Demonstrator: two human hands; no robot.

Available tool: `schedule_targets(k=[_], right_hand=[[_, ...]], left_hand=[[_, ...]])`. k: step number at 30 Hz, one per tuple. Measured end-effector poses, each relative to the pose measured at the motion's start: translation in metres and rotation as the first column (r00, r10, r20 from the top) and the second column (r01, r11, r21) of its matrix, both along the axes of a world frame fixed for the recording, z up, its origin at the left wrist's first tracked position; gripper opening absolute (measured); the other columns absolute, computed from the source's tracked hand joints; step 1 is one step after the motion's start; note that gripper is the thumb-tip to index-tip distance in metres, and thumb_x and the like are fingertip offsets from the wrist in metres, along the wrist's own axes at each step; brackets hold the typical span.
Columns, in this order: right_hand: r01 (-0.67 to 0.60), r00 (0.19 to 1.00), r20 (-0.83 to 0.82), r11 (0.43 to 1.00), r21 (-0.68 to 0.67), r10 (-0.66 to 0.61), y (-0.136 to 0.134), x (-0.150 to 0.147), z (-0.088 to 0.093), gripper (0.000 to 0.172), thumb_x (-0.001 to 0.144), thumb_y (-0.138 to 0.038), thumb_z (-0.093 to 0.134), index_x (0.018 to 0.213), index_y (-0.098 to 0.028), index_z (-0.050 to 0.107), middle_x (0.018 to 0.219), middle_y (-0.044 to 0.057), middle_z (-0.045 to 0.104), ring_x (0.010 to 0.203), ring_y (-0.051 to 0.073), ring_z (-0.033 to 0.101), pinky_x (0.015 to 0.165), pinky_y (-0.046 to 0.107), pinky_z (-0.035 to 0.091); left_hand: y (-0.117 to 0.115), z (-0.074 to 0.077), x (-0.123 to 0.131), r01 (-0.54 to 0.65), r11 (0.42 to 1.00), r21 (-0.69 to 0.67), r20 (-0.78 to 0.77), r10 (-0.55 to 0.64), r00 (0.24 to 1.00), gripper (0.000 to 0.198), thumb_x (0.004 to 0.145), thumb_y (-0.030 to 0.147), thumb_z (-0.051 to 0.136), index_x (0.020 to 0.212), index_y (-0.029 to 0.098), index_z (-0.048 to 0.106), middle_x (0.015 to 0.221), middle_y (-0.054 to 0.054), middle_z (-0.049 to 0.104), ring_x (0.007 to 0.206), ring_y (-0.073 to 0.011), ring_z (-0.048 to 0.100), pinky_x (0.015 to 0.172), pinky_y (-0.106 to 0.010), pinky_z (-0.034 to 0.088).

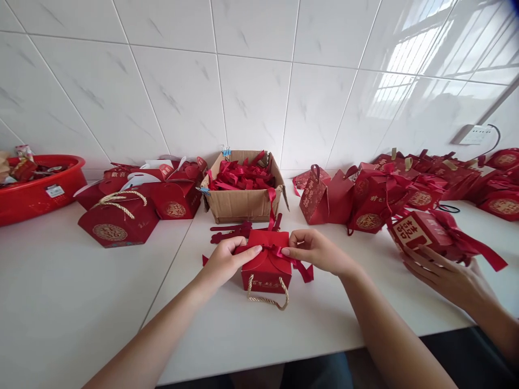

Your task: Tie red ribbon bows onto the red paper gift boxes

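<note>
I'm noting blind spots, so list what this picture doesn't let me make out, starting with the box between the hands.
All in the head view:
- Inside of the red gift box: hidden by its closed top.
- Part of the ribbon at the left hand: covered by the fingers.
- Bottom of the cardboard box: under heaped ribbons.
- Red basin: cut by the left edge.

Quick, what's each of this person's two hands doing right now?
Left hand: closed, pinching the ribbon on top of the red box.
Right hand: closed, pinching the ribbon too.
</note>
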State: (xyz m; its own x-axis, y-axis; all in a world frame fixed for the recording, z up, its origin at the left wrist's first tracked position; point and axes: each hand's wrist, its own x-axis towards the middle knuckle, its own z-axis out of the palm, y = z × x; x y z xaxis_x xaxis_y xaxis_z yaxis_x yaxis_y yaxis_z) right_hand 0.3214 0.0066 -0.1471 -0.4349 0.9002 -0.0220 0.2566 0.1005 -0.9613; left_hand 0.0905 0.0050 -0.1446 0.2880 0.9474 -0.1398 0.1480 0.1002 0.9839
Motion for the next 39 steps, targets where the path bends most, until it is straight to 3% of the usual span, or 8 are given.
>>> schedule_targets(k=[5,16,19,24,29,34,36,39], right_hand=[[0.009,0.994,-0.111,0.998,-0.058,-0.015,0.003,0.002,0.002,0.043,0.070,-0.047,0.075,0.079,-0.019,0.043,0.072,-0.005,0.051,0.055,0.006,0.047,0.048,0.020,0.038],[-0.111,0.986,-0.122,0.994,0.012,0.112,0.010,0.012,0.004,0.040,0.067,-0.046,0.076,0.074,-0.018,0.047,0.064,-0.006,0.048,0.055,0.006,0.041,0.049,0.019,0.033],[-0.103,0.991,-0.082,0.994,0.030,0.105,0.010,0.012,0.003,0.041,0.067,-0.048,0.075,0.074,-0.019,0.047,0.064,-0.006,0.048,0.055,0.007,0.041,0.048,0.019,0.033],[0.101,0.979,0.140,0.953,0.286,-0.146,-0.007,0.011,0.002,0.034,0.077,-0.051,0.065,0.076,-0.019,0.052,0.073,-0.001,0.056,0.065,0.011,0.050,0.059,0.024,0.041],[0.355,0.828,0.212,0.777,0.520,-0.519,-0.037,0.049,0.008,0.028,0.082,-0.046,0.060,0.088,-0.020,0.058,0.082,0.002,0.065,0.075,0.015,0.060,0.069,0.028,0.045],[0.621,0.491,0.157,0.471,0.626,-0.857,-0.048,0.117,0.018,0.037,0.079,-0.051,0.060,0.099,-0.020,0.057,0.102,0.009,0.065,0.093,0.024,0.061,0.077,0.036,0.048],[0.635,0.406,0.227,0.452,0.626,-0.885,-0.044,0.136,0.018,0.054,0.075,-0.058,0.062,0.112,-0.020,0.053,0.116,0.012,0.059,0.103,0.028,0.057,0.080,0.038,0.049],[0.631,0.312,0.463,0.545,0.552,-0.830,-0.035,0.149,0.011,0.076,0.067,-0.066,0.063,0.124,-0.019,0.047,0.121,0.016,0.054,0.109,0.033,0.054,0.081,0.042,0.048]], left_hand=[[0.000,-0.002,0.001,-0.020,1.000,-0.015,0.009,0.020,1.000,0.030,0.066,0.047,0.075,0.076,0.020,0.065,0.074,-0.003,0.070,0.071,-0.0241,0.067,0.060,-0.030,0.050],[0.012,-0.009,-0.003,-0.196,0.967,-0.161,0.023,0.202,0.979,0.048,0.054,0.040,0.085,0.091,0.023,0.060,0.090,-0.001,0.073,0.079,-0.0201,0.068,0.064,-0.025,0.050],[0.013,-0.010,-0.004,-0.161,0.978,-0.129,0.042,0.167,0.985,0.046,0.056,0.041,0.084,0.090,0.023,0.058,0.089,-0.001,0.072,0.077,-0.0191,0.067,0.064,-0.024,0.050],[0.014,-0.008,-0.007,-0.021,1.000,-0.016,0.037,0.022,0.999,0.037,0.063,0.048,0.078,0.077,0.021,0.056,0.081,0.000,0.068,0.071,-0.0178,0.064,0.059,-0.023,0.047],[0.014,-0.005,-0.008,-0.022,0.997,0.067,-0.029,0.024,0.999,0.041,0.065,0.054,0.075,0.078,0.022,0.052,0.072,0.002,0.065,0.065,-0.0156,0.060,0.053,-0.021,0.042],[0.010,-0.001,-0.006,0.001,0.997,0.073,-0.047,0.002,0.999,0.043,0.066,0.055,0.074,0.082,0.023,0.050,0.074,0.002,0.064,0.067,-0.0162,0.060,0.052,-0.021,0.042],[0.009,0.001,-0.006,0.017,0.997,0.071,-0.044,-0.014,0.999,0.042,0.067,0.054,0.073,0.083,0.022,0.050,0.076,0.002,0.064,0.069,-0.0159,0.060,0.055,-0.021,0.043],[0.008,0.001,-0.005,0.011,0.997,0.076,-0.032,-0.009,0.999,0.042,0.069,0.055,0.071,0.082,0.022,0.048,0.076,0.002,0.064,0.067,-0.0143,0.058,0.055,-0.020,0.042]])
